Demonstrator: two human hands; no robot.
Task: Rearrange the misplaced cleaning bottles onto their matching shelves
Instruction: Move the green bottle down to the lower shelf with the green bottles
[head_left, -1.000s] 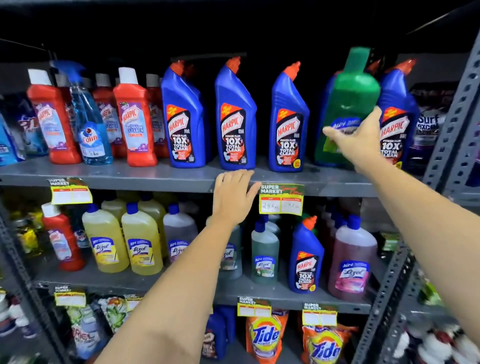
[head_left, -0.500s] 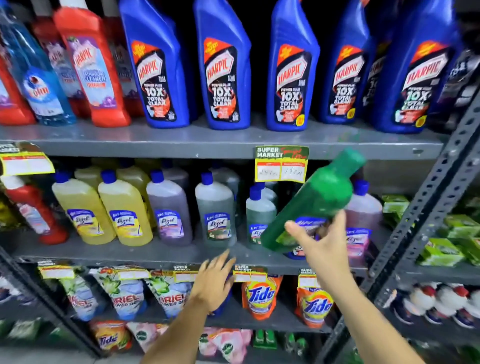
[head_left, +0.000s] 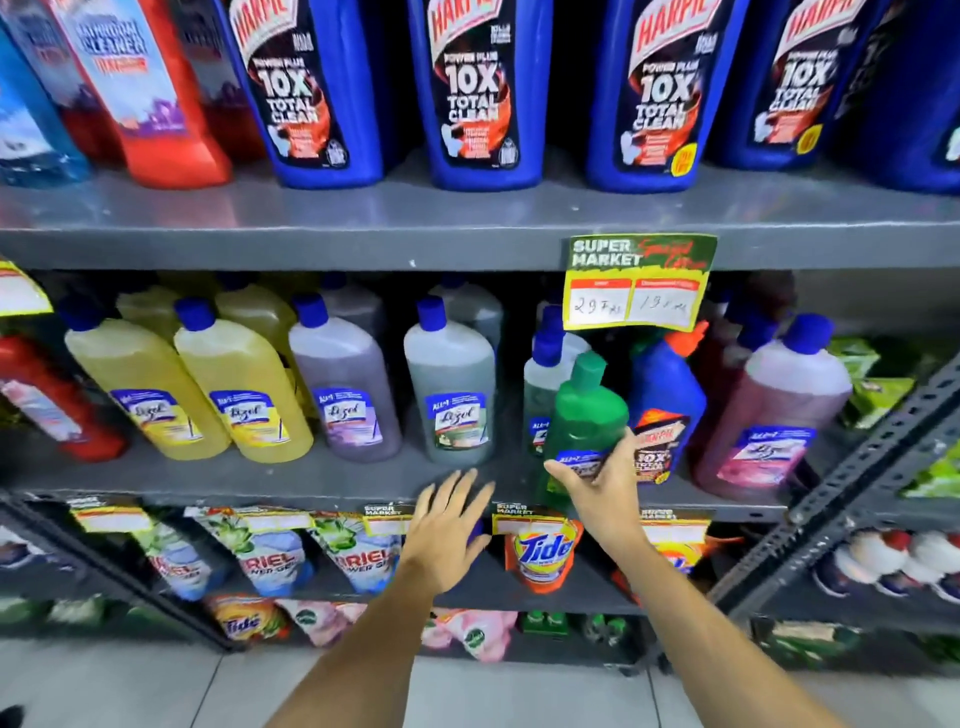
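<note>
Green bottle (head_left: 584, 415) came off the top shelf, now nearly upright at the middle shelf (head_left: 311, 480) front, right hand (head_left: 597, 488) gripping it (was tilted). Left hand (head_left: 449, 525) dropped from the top shelf edge, fingers spread.

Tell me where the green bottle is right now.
The green bottle is in the right hand, right of centre at the middle shelf, in front of a blue Harpic bottle.

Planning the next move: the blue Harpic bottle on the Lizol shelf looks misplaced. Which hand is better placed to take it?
Left hand, probably: it is open and empty, while the right hand grips the green bottle beside the blue Harpic bottle.
</note>
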